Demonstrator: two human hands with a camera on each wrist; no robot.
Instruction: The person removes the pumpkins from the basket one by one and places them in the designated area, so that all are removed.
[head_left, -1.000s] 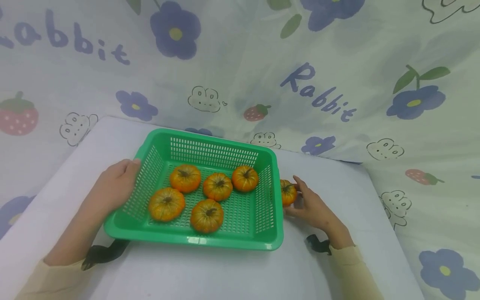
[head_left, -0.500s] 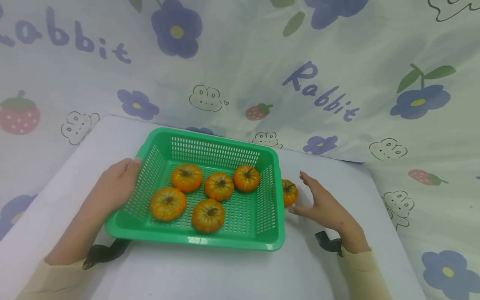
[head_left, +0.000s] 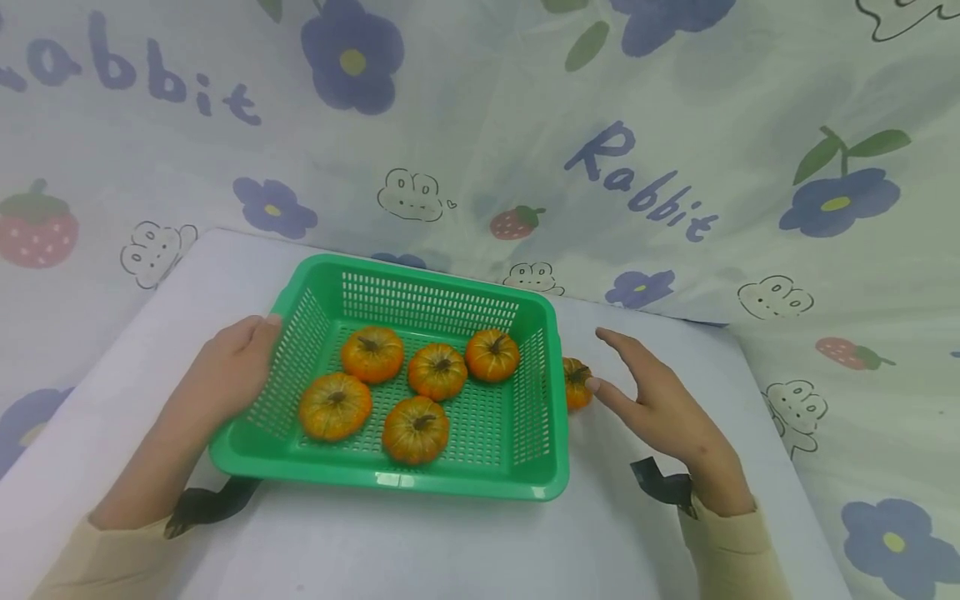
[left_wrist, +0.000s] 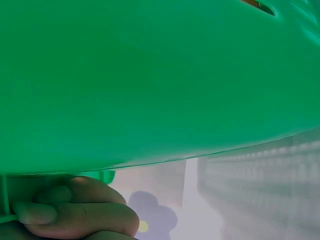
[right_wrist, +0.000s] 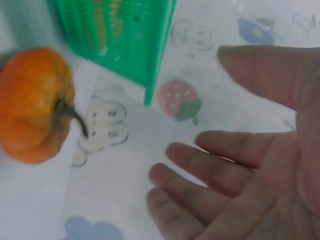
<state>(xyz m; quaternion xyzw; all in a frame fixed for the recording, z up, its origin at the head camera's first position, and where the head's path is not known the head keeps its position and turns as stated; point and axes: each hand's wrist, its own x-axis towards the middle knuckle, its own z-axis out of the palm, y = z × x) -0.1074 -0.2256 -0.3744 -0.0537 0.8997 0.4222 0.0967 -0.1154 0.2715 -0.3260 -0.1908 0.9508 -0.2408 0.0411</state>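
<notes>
My left hand (head_left: 234,367) grips the left rim of a green plastic basket (head_left: 480,487). In the left wrist view, its curled fingers (left_wrist: 85,215) show under the basket's side. Several small orange pumpkins, among them a front one (head_left: 416,430), lie inside on the slotted floor. Another pumpkin (head_left: 576,383) sits on the table just outside the right wall, partly hidden by it. Beside that pumpkin my right hand (head_left: 667,408) is spread with thumb and fingers apart, holding nothing. The right wrist view shows the pumpkin (right_wrist: 35,107) separate from the hand, its stem pointing toward the fingers.
A white table (head_left: 420,550) lies under everything. Behind it hangs a pale cloth (head_left: 465,100) printed with flowers, rabbits and strawberries. Dark straps (head_left: 213,504) show at both wrists.
The right hand has let go of the pumpkin outside the basket and drawn back to the right, its fingers spreading and lifting. The left hand and basket have stayed in place.
</notes>
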